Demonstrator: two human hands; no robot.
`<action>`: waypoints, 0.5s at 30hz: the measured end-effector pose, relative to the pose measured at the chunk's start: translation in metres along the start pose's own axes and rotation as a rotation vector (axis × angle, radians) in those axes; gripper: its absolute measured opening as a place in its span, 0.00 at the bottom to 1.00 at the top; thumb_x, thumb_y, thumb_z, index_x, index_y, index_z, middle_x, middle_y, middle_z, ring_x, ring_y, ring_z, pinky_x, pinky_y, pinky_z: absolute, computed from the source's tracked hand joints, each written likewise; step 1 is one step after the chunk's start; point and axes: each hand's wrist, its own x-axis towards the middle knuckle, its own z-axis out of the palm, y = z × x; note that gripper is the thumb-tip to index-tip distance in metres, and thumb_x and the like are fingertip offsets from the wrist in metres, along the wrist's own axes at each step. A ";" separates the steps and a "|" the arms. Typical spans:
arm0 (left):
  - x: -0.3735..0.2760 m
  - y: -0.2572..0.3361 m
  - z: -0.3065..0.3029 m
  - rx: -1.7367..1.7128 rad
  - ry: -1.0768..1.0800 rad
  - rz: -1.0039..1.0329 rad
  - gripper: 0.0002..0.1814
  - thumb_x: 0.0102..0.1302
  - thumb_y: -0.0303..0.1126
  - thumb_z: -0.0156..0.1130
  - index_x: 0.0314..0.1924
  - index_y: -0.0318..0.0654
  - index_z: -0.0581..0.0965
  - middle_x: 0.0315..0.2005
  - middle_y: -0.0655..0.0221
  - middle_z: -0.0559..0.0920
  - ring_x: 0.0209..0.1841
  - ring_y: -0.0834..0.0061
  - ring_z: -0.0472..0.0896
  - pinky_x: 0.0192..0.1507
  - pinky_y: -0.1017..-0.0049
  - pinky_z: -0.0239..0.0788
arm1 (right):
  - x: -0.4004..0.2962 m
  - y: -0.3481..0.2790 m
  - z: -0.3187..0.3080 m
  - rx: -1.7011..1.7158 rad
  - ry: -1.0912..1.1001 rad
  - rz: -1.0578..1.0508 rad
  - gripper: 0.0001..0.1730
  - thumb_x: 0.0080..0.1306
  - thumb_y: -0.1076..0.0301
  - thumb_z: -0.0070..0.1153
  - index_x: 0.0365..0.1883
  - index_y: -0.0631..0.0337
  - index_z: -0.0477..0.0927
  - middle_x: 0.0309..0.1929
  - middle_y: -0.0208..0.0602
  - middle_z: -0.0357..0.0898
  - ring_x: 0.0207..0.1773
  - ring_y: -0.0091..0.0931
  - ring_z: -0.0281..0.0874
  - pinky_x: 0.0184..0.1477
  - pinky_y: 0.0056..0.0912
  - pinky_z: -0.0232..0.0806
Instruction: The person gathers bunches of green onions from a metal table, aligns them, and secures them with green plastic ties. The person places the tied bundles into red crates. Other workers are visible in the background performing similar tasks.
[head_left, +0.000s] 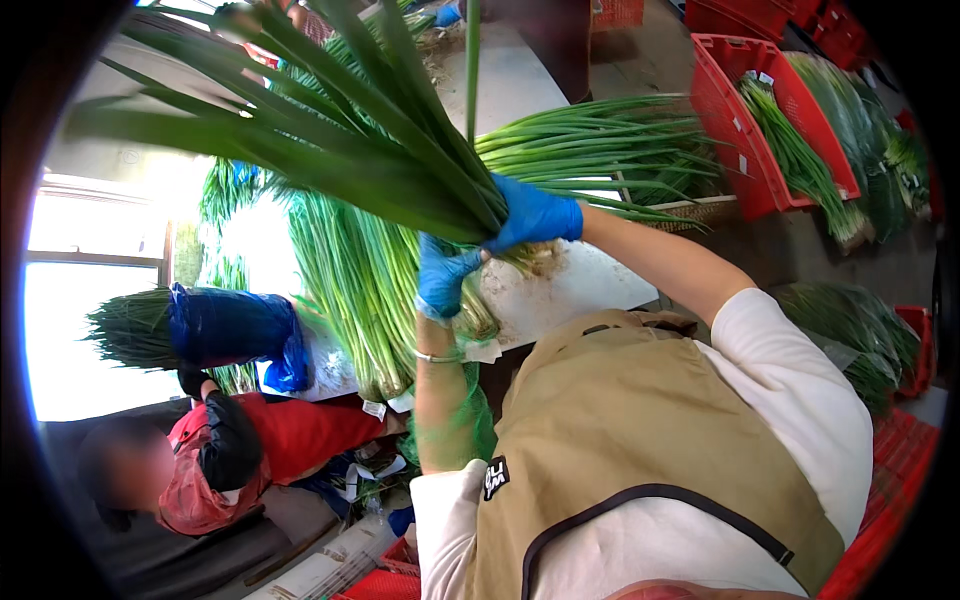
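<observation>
My right hand, in a blue glove, is closed around the lower part of a bunch of green onions whose long leaves fan out to the upper left, blurred in places. Just left of it and lower, my left hand, also blue-gloved, is against the underside of the same bunch; its thumb points to my right hand and its other fingers are partly hidden. Beneath my hands, more green onions lie on the white table, roots towards me. Another pile of green onions lies beyond my right hand, leaves to the right.
At the left, a co-worker in red has a gloved hand by a blue plastic bag of greens. A red crate with green onions stands at the upper right, near bagged greens. Green netting hangs by my left forearm.
</observation>
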 end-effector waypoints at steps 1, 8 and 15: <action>-0.005 -0.016 -0.006 -0.014 0.057 -0.097 0.37 0.42 0.14 0.67 0.55 0.36 0.65 0.47 0.64 0.74 0.49 0.69 0.73 0.49 0.72 0.69 | -0.008 0.020 0.003 -0.018 0.029 -0.023 0.56 0.42 0.66 0.71 0.64 0.62 0.47 0.59 0.42 0.61 0.61 0.27 0.57 0.64 0.32 0.51; 0.007 -0.049 0.012 0.028 0.142 -0.075 0.28 0.55 0.24 0.62 0.57 0.35 0.64 0.47 0.68 0.74 0.47 0.75 0.73 0.50 0.76 0.65 | -0.013 0.076 0.015 -0.143 0.256 -0.073 0.42 0.48 0.66 0.63 0.59 0.63 0.57 0.55 0.43 0.66 0.57 0.28 0.62 0.58 0.32 0.58; 0.041 0.034 0.036 -0.158 0.141 -0.070 0.29 0.62 0.52 0.52 0.56 0.40 0.65 0.48 0.65 0.75 0.52 0.68 0.71 0.55 0.69 0.61 | 0.013 0.007 -0.017 0.059 0.267 0.044 0.29 0.51 0.65 0.65 0.50 0.63 0.71 0.41 0.35 0.76 0.43 0.24 0.73 0.48 0.27 0.66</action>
